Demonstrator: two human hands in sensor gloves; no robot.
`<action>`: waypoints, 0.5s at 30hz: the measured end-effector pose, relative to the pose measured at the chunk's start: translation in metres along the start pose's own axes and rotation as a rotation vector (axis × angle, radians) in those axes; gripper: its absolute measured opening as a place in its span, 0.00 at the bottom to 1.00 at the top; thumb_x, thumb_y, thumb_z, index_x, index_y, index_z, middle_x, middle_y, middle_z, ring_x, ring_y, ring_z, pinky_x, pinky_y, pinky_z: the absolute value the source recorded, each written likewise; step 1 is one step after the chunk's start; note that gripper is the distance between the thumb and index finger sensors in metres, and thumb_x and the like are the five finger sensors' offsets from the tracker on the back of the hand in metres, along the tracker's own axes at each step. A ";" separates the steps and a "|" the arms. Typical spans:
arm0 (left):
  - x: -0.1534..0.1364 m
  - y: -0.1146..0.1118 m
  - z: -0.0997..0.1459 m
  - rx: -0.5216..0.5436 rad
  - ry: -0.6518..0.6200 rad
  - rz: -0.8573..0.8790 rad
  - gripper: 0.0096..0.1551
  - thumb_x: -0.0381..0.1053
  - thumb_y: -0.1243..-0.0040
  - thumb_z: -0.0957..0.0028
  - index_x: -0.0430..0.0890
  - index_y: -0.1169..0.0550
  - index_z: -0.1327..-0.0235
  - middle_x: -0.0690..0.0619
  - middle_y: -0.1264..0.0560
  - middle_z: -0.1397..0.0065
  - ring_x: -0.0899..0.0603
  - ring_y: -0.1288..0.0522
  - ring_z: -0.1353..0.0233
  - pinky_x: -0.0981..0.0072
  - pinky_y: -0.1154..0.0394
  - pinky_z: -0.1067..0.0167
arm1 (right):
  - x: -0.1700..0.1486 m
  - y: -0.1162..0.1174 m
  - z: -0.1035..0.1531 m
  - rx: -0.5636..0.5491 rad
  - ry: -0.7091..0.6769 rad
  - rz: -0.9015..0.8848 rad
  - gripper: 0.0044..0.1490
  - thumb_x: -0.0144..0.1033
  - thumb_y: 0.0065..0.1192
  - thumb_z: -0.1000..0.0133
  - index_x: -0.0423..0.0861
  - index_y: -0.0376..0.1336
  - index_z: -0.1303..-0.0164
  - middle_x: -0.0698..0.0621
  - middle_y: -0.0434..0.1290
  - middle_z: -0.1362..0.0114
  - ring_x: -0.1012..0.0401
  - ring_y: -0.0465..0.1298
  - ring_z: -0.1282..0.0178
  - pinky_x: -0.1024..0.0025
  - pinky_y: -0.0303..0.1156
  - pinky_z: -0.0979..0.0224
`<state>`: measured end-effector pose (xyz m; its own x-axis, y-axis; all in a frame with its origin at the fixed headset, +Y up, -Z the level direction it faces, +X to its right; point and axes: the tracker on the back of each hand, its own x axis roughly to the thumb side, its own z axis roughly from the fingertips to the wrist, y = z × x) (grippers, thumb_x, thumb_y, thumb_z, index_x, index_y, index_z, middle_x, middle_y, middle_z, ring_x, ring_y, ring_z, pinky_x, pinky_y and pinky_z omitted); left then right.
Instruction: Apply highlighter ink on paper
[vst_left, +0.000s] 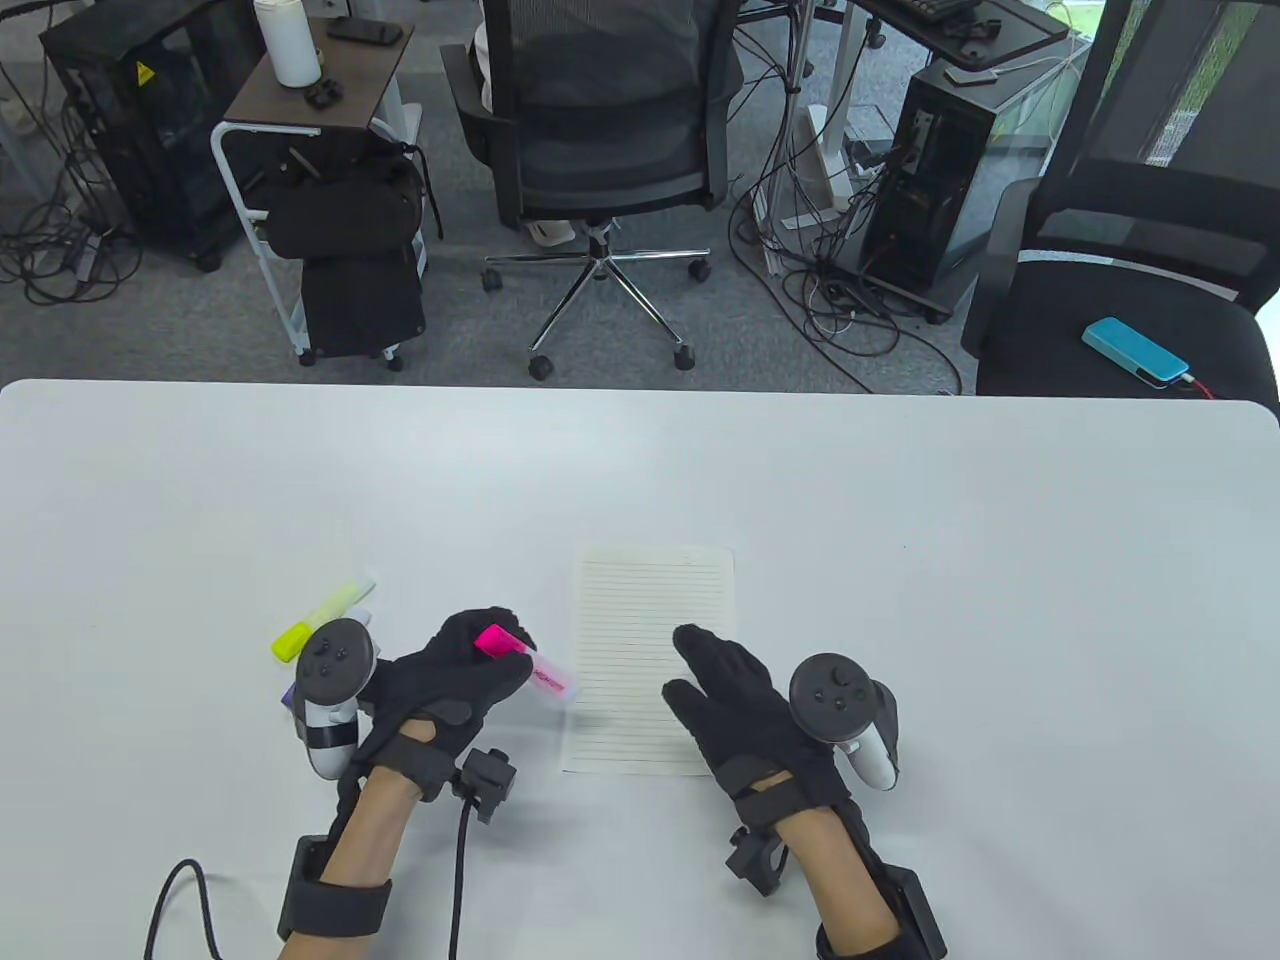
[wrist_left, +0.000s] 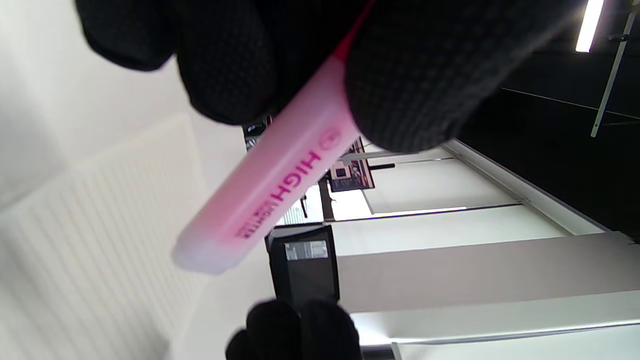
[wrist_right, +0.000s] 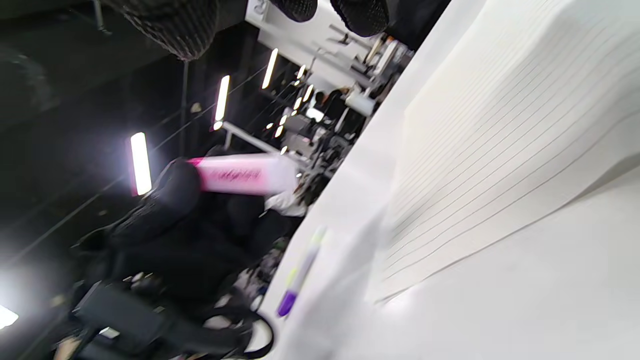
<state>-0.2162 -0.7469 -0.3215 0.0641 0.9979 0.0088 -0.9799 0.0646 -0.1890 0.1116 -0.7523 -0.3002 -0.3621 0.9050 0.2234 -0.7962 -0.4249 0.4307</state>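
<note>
A: Where is the pink highlighter (vst_left: 525, 660) found?

B: Left of centre in the lower half of the table view, held in the left hand (vst_left: 455, 680). The capped end is pinched between curled fingers (wrist_left: 415, 75); the pale barrel slants down and to the right, ending just beside the left edge of the paper (vst_left: 650, 640). In the left wrist view the barrel (wrist_left: 270, 195) runs from upper right to lower left, and the word HIGH is printed along it.

A: Is the paper touched by the barrel?

B: That cannot be told. In the right wrist view the pink highlighter (wrist_right: 235, 175) is seen at centre left, seemingly raised above the table (wrist_right: 500, 300), with the lined sheet (wrist_right: 500, 130) filling the upper right.

A: And the right hand (vst_left: 745, 710)?

B: It is laid over the lower right part of the paper, fingers straight and slightly spread, pointing to the upper left. Nothing is gripped by it. Only its fingertips (wrist_right: 360, 15) are shown at the top edge of its wrist view.

A: What else is seen on the table (vst_left: 1000, 520)?

B: A yellow highlighter (vst_left: 320, 620) is seen at lower left, just above the left tracker (vst_left: 330, 690), partly hidden by it. A purple-capped one (wrist_right: 297, 280) is shown, blurred, at lower centre of the right wrist view.
</note>
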 end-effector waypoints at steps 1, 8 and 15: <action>-0.004 -0.007 -0.002 -0.023 -0.014 0.026 0.33 0.54 0.23 0.61 0.50 0.24 0.43 0.51 0.19 0.39 0.44 0.18 0.45 0.41 0.25 0.40 | 0.003 0.006 -0.001 0.015 -0.024 -0.012 0.47 0.59 0.54 0.32 0.51 0.40 0.11 0.41 0.46 0.07 0.32 0.37 0.13 0.22 0.37 0.25; -0.004 -0.048 0.002 -0.134 -0.074 0.148 0.32 0.54 0.24 0.60 0.51 0.26 0.42 0.50 0.21 0.36 0.44 0.20 0.42 0.40 0.27 0.38 | 0.013 0.018 -0.004 -0.010 -0.143 0.136 0.40 0.46 0.59 0.31 0.56 0.46 0.13 0.43 0.66 0.19 0.41 0.70 0.26 0.28 0.60 0.26; 0.010 -0.044 0.005 -0.111 -0.158 -0.216 0.33 0.63 0.27 0.58 0.52 0.25 0.42 0.47 0.25 0.31 0.39 0.23 0.37 0.36 0.31 0.36 | 0.013 0.003 -0.001 -0.096 -0.208 0.051 0.29 0.42 0.64 0.33 0.55 0.59 0.21 0.47 0.74 0.32 0.49 0.75 0.43 0.36 0.65 0.27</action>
<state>-0.1731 -0.7400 -0.3081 0.2308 0.9497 0.2117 -0.9193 0.2841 -0.2723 0.1036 -0.7416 -0.2967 -0.3032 0.8543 0.4223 -0.8255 -0.4568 0.3314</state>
